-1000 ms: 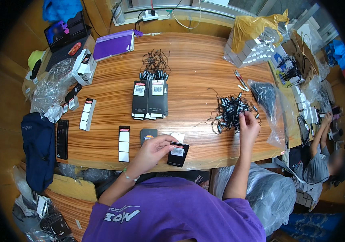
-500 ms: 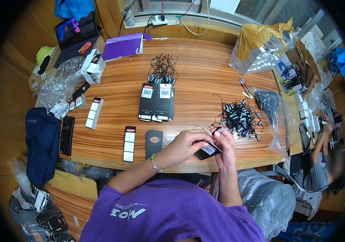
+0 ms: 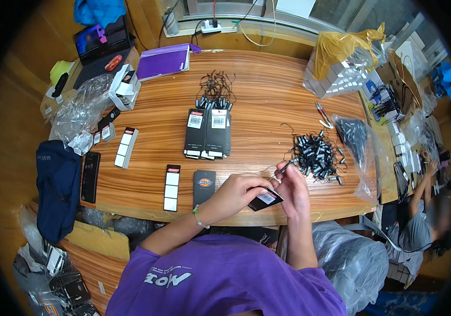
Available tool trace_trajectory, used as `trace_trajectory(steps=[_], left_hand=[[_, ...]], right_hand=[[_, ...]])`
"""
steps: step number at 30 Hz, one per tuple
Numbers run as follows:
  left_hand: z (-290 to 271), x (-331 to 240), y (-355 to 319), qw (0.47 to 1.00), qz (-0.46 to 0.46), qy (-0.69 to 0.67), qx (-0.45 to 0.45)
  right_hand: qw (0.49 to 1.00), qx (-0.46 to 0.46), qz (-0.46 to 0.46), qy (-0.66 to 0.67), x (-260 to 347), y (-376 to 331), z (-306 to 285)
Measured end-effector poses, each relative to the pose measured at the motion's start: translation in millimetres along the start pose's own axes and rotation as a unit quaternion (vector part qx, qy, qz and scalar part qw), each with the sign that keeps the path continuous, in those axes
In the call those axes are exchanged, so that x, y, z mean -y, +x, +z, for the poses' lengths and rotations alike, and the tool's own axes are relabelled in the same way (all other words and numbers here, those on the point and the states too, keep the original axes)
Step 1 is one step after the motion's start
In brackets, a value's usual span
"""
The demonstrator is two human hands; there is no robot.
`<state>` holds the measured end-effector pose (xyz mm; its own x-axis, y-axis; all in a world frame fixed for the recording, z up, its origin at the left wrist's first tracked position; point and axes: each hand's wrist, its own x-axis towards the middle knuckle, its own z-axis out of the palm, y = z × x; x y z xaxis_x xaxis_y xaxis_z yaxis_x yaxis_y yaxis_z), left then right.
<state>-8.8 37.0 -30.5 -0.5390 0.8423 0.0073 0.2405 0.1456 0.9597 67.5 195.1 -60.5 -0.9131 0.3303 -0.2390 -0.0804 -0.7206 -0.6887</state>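
Note:
A black hang tag (image 3: 265, 199) with a white sticker is pinched in my left hand (image 3: 242, 188), tilted above the table's front edge. Just right of it, my right hand (image 3: 294, 190) grips a black hang tag string (image 3: 284, 168) between thumb and fingertips. The string's thin cord runs toward the tag; whether it passes through the tag's hole I cannot tell. A tangled pile of similar strings (image 3: 317, 156) lies beyond my right hand. Left of my left wrist are a dark tag (image 3: 204, 184) with an orange emblem and a label strip (image 3: 171, 188).
Strung black tags (image 3: 207, 134) lie stacked mid-table. At left are another label stack (image 3: 125, 148), a phone (image 3: 90, 177) and a purple folder (image 3: 163, 61). Red-handled cutters (image 3: 323, 115) and a plastic bag (image 3: 354, 138) lie at right. A co-worker (image 3: 423, 221) works farther right.
My hands have drawn slightly apart. The tag has moved a little left with my left hand, and the string in my right hand shows more clearly.

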Motion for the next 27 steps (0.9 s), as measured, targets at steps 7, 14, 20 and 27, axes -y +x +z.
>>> trace_trajectory(steps=[7,14,20,27], left_hand=[[1,12,-9,0.998,-0.012,-0.063,-0.028],[-3,18,-12,0.992,-0.063,-0.11,-0.019],[-22,15,-2,0.981,0.005,-0.067,-0.181],[-32,-4,3,0.965,0.051,-0.028,-0.257]], right_hand=[[0.997,0.019,-0.043,0.057,26,12,-12],[0.971,0.041,-0.076,0.223,58,24,-4],[0.981,0.134,-0.138,0.018,60,11,13],[0.79,0.082,-0.256,-0.551,14,-1,60]])
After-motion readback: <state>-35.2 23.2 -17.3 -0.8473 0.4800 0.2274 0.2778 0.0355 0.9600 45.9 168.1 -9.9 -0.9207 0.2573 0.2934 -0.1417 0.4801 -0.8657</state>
